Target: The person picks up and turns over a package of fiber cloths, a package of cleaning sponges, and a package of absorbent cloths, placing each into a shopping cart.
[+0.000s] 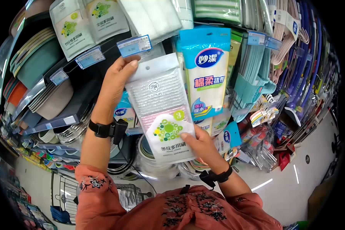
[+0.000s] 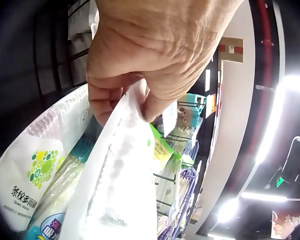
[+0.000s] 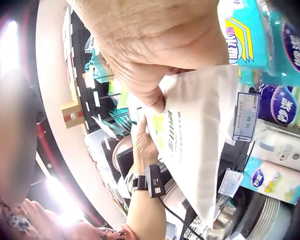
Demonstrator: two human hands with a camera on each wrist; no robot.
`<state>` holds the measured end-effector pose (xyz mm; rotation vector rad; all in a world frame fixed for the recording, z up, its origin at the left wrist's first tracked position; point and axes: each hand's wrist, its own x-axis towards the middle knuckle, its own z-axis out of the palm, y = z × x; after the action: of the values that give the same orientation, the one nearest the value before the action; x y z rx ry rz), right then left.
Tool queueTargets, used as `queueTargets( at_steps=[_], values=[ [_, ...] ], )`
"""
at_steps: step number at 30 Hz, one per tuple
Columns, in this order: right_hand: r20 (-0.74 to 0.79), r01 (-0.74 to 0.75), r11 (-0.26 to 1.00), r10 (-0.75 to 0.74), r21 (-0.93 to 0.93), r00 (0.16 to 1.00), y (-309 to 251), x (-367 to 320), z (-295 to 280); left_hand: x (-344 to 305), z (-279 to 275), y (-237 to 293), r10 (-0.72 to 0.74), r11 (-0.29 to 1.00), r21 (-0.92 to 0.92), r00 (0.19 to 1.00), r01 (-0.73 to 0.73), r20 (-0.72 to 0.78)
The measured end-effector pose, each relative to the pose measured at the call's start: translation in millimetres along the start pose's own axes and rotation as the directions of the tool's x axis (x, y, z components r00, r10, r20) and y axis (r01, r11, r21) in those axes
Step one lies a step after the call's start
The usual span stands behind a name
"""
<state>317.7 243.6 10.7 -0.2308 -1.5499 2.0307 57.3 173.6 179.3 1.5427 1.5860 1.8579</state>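
Note:
A white packet with a pink band and green dots (image 1: 157,99) is held up in front of the shelf by both hands. The left hand (image 1: 117,76) pinches its top left corner, thumb on the front; in the left wrist view that hand (image 2: 145,55) grips the packet's white edge (image 2: 117,175). At the lower right, the right hand (image 1: 205,147) grips the packet with the thumb on its printed front. The right wrist view shows this hand (image 3: 160,55) pinching the white packet (image 3: 195,125), its far fingers hidden. Just behind hangs a blue cloth packet (image 1: 207,73).
Similar packets (image 1: 73,30) hang at the upper left beside price tags (image 1: 134,46). Bowls (image 1: 38,57) fill shelves on the left. Blue-green hangers (image 1: 253,73) and purple ones (image 1: 303,76) hang right. A wire cart (image 1: 65,195) stands low at the left on the pale floor.

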Motion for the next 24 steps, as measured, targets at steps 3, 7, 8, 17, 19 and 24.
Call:
queueTargets(
  at_steps=[3,7,8,17,19,24],
  values=[
    [-0.029,-0.004,0.999,0.006,0.050,1.000,0,4,2,9,2,-3,0.068,0.994,-0.080,0.998,-0.067,-0.001],
    [-0.070,0.025,1.000,-0.025,0.005,0.997,13,7,-2,17,-5,-7,0.153,0.985,-0.083,0.987,-0.149,0.050],
    [-0.073,0.036,0.999,-0.038,-0.023,0.997,14,7,-3,16,-6,-6,0.166,0.984,-0.076,0.984,-0.161,0.062],
    [-0.107,0.085,0.994,-0.093,-0.075,0.990,11,5,5,12,-13,13,0.300,0.948,0.089,0.951,-0.306,0.071],
    [-0.095,0.095,0.994,-0.100,-0.059,0.990,9,7,9,10,-11,20,0.324,0.939,0.087,0.942,-0.332,0.090],
    [-0.063,0.115,0.991,-0.120,-0.072,0.991,6,15,13,12,-18,24,0.342,0.924,0.145,0.934,-0.354,0.101]
  ],
)
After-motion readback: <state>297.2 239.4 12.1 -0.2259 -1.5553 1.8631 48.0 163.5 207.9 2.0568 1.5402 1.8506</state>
